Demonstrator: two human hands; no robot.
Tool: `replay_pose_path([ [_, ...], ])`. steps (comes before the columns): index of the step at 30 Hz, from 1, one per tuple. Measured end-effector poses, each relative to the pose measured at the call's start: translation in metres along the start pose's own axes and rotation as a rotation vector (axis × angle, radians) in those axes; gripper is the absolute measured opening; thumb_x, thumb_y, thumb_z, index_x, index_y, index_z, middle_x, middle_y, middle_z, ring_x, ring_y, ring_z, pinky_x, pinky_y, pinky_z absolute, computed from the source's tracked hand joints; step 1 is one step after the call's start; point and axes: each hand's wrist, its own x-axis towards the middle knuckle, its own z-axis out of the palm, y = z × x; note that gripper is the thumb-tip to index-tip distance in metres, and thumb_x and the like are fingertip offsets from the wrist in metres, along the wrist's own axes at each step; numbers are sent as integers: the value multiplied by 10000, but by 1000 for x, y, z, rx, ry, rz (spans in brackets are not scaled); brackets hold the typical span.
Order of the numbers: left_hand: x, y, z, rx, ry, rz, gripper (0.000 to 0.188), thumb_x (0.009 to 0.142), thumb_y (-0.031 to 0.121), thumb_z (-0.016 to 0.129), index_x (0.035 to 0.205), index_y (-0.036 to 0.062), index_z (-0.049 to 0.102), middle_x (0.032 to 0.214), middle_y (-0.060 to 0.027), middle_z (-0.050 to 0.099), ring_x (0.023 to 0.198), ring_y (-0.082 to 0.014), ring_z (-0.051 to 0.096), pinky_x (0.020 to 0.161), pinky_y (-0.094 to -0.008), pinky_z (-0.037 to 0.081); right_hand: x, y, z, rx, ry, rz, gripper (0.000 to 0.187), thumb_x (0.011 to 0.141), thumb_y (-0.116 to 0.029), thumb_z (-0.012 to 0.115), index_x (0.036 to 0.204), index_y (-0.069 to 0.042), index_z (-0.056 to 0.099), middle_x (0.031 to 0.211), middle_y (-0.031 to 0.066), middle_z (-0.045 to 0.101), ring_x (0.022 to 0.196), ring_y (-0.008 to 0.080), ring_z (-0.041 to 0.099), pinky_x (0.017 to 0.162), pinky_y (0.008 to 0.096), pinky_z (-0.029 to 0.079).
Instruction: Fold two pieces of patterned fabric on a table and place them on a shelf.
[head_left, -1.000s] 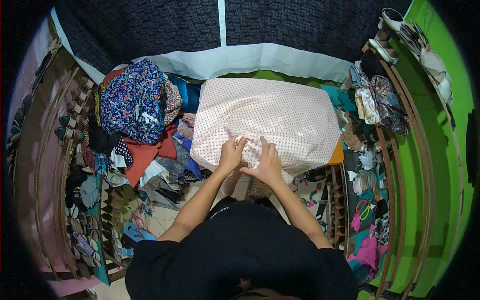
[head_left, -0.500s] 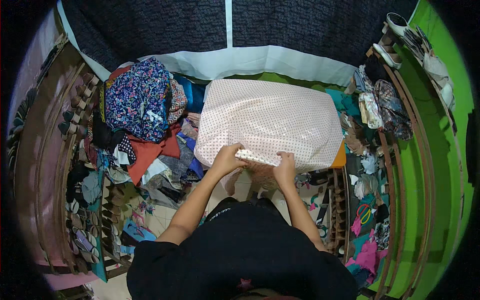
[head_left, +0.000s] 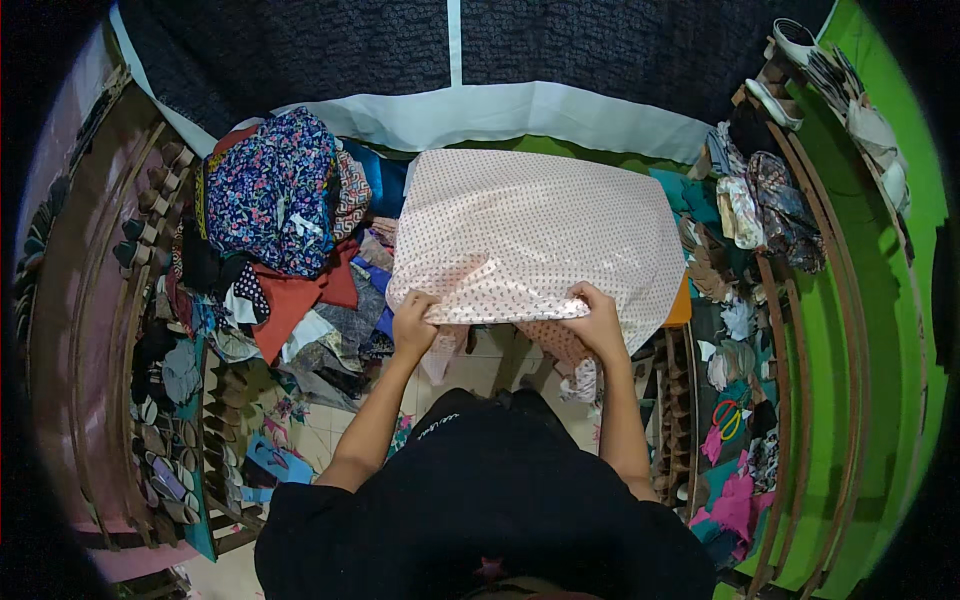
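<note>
A pale pink fabric [head_left: 530,220] with small dark dots lies spread over a work surface in front of me. Its near edge is gathered into a taut, shiny fold between my hands. My left hand [head_left: 413,322] is closed on the left end of this fold, and my right hand [head_left: 598,318] pinches the right end. Below the fold, loose parts of the fabric hang toward the floor, one bunched beneath my right hand. What the fabric rests on is mostly covered; an orange corner [head_left: 680,306] shows at its right.
A heap of folded cloth, a blue floral piece [head_left: 270,195] on top, stands at the left beside red scraps [head_left: 290,310]. Racks with shoe forms [head_left: 170,460] line the left. On the right are scissors with coloured handles [head_left: 731,420], pink scraps [head_left: 735,505] and a wooden rack [head_left: 830,300].
My hands have moved apart, the left one leftward and the right one rightward. The fabric's near edge is now stretched straighter, and more of it hangs below on the right.
</note>
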Motion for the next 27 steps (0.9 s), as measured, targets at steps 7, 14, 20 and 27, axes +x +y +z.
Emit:
replay_pose_path([
  [7, 31, -6, -19, -540, 274, -241, 171, 644, -69, 486, 796, 9, 492, 787, -62, 523, 763, -107, 479, 691, -220, 376, -1, 21, -4, -586, 38, -75, 247, 626, 46, 504, 842, -61, 559, 758, 135, 493, 771, 313, 495, 665, 380, 416],
  [14, 31, -9, -57, -114, 55, -156, 220, 602, -28, 529, 812, 36, 533, 724, -91, 546, 689, -206, 541, 641, -253, 413, 1, 18, -20, -429, 335, 85, 183, 715, 22, 396, 851, 15, 518, 724, 180, 477, 732, 316, 487, 633, 362, 400],
  [20, 18, -17, -58, 202, -45, 12, 252, 549, -58, 515, 765, 70, 538, 736, -96, 513, 705, -300, 522, 583, -354, 411, 8, 8, -41, -241, 511, -52, 193, 708, -5, 340, 811, 25, 501, 541, 140, 497, 424, 214, 480, 426, 314, 369],
  [27, -43, -107, -42, 253, 87, -60, 189, 579, 16, 533, 759, 72, 552, 745, -94, 525, 693, -305, 512, 587, -373, 397, 3, -6, -76, -382, 274, -145, 169, 632, -98, 507, 786, -29, 516, 621, 131, 508, 521, 263, 510, 488, 324, 394],
])
